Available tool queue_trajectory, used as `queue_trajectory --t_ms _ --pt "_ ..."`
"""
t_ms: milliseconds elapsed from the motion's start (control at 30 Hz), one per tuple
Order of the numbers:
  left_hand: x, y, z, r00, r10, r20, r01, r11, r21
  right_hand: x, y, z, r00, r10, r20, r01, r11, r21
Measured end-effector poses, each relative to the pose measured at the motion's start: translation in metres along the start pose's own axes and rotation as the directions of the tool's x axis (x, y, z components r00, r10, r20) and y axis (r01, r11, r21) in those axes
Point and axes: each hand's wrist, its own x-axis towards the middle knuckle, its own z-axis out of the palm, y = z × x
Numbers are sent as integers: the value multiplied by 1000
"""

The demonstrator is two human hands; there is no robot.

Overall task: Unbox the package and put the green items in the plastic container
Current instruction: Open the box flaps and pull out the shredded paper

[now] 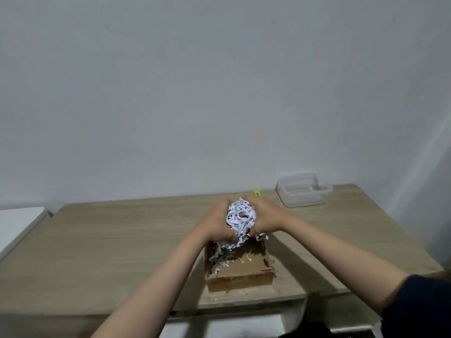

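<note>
An open brown cardboard box (240, 269) sits on the wooden table near its front edge, with scraps of shredded paper inside. Above it, my left hand (219, 222) and my right hand (262, 217) press together around a wad of white shredded paper (240, 219), with strands trailing down into the box. A clear plastic container (303, 190) stands at the back right of the table, open. A small green item (257, 192) peeks out just behind my right hand, near the table's back edge.
The wooden table (109, 240) stands against a plain grey wall. A white surface (17, 223) adjoins it on the left. The table's white front frame (268, 318) shows at the bottom.
</note>
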Motion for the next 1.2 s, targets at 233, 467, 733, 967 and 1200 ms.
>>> queue_trajectory --t_ms 233,467,733,967,1200 --pt "26 45 0 997 79 -25 -78 996 31 -7 28 -46 999 30 -45 -34 995 -98" --pt "63 108 44 992 123 -2 -123 992 31 -40 86 -96 995 72 -69 -81 987 -140" --pt "109 166 146 986 122 113 -125 992 14 -95 191 -127 980 199 -10 -199 973 -113" --pt "136 177 229 971 86 225 -116 986 123 -129 267 -108 952 299 62 -299 954 -22" --pt "133 167 250 974 -17 227 -19 988 153 -126 296 -85 962 247 118 -249 969 3"
